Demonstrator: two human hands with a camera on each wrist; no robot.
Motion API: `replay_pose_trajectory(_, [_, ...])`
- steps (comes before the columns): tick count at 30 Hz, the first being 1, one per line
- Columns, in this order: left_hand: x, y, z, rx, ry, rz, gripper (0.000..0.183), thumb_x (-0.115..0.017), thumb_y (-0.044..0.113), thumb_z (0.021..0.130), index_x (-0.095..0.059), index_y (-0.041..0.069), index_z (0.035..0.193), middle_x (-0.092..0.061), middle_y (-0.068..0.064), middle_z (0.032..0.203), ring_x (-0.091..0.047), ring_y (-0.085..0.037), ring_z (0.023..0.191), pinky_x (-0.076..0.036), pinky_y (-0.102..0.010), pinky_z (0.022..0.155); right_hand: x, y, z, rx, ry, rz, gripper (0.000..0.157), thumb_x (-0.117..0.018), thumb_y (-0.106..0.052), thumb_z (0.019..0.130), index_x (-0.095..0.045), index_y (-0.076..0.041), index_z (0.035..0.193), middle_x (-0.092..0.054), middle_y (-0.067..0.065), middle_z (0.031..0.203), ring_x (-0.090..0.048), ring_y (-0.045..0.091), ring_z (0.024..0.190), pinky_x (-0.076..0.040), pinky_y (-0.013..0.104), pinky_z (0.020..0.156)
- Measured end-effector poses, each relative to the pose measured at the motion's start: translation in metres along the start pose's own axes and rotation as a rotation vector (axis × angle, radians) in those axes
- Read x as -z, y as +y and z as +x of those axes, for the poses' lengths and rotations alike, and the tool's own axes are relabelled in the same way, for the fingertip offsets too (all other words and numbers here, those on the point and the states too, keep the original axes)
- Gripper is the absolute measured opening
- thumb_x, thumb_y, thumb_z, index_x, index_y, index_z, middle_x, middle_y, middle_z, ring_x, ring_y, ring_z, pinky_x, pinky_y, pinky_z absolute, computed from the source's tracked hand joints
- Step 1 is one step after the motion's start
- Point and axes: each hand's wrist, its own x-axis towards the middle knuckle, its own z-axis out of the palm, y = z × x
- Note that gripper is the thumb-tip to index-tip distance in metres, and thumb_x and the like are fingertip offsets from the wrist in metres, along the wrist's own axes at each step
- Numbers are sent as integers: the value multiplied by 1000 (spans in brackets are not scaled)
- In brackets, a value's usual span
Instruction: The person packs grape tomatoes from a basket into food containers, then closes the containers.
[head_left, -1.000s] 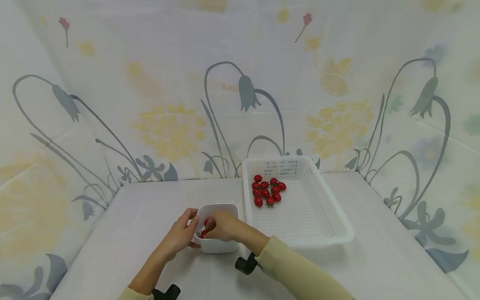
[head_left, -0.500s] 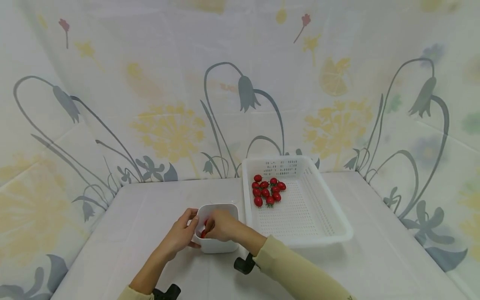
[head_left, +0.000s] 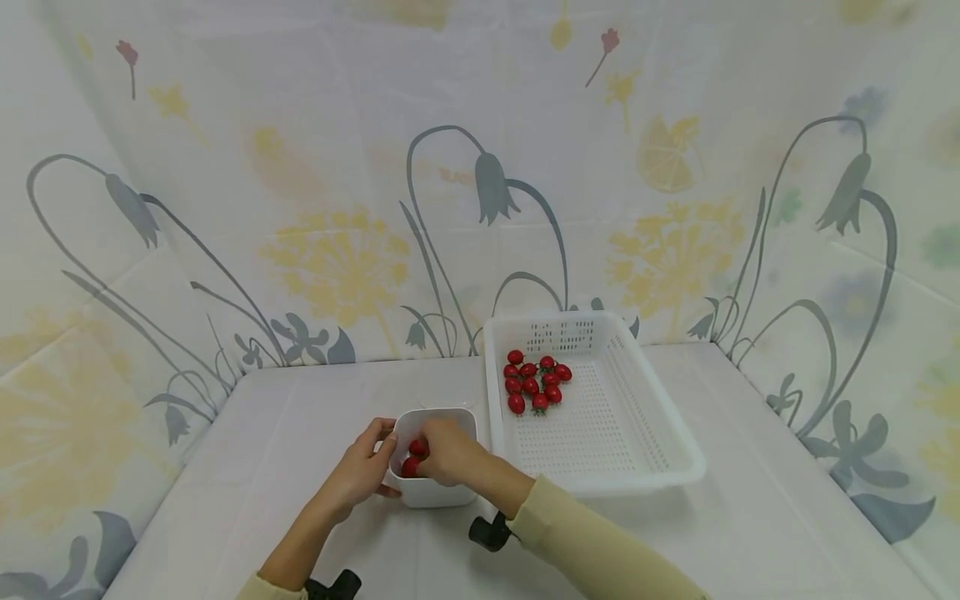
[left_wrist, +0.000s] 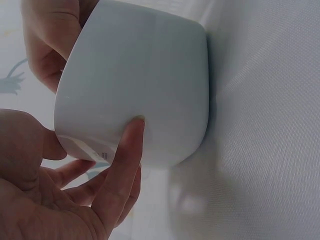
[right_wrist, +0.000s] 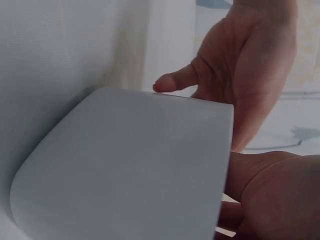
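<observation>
Left hand (head_left: 358, 470) is gripping one smooth white squarish plastic box (head_left: 437, 494) from nine o'clock; right hand (head_left: 448, 452) is hanging inside near two red roundish tomatoes (head_left: 410, 467), its pinch unclear.

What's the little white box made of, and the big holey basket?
The little box is probably smooth, softly shiny plastic: plain, rounded walls catch pale light, though ceramic could look similar. The basket seems to be stiff molded plastic, fairly matte, with neat rows of holes.
</observation>
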Motion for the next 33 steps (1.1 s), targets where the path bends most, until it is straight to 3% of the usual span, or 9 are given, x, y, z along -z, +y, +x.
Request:
replay_pose_trajectory(8, [1, 2, -1, 19, 5, 9, 34, -47, 18, 109, -47, 5, 141, -49, -23, 143, -59, -44, 119, -64, -41, 62, 16, -1, -14, 90, -21, -3, 17, -79, -4, 85, -71, 1, 98, -63, 1, 79, -50, 12, 71, -47, 22, 61])
replay_pose_trajectory(12, [2, 3, -2, 28, 15, 4, 33, -47, 18, 109, -48, 6, 140, -50, -21, 142, -61, -41, 114, -64, -41, 62, 28, -3, -22, 125, -25, -41, 17, -79, -8, 85, -71, -2, 98, -68, 4, 89, -55, 12, 78, -52, 23, 67])
replay_pose_trajectory(23, [2, 2, -1, 41, 22, 11, 36, -46, 18, 109, -48, 5, 142, -48, -23, 144, -59, -43, 116, -64, -41, 62, 61, 5, -37, 103, -60, -70, 26, -77, -17, 90, -72, -5, 113, -71, 7, 106, -66, 23, 99, -60, 32, 80])
replay_pose_trajectory(29, [1, 2, -1, 45, 15, 7, 37, -45, 20, 110, -47, 5, 143, -50, -22, 143, -57, -43, 119, -64, -42, 63, 83, 12, -45, 97, -61, -55, 25, -77, -12, 90, -72, -4, 113, -71, 9, 107, -67, 31, 104, -60, 43, 86])
replay_pose_trajectory(33, [0, 2, 0, 45, 12, -2, 36, -45, 20, 110, -48, 6, 143, -51, -20, 143, -57, -41, 118, -64, -41, 63, 96, 23, -46, 81, -41, -70, 25, -77, -11, 89, -72, -4, 112, -71, 9, 106, -66, 30, 103, -60, 42, 87])
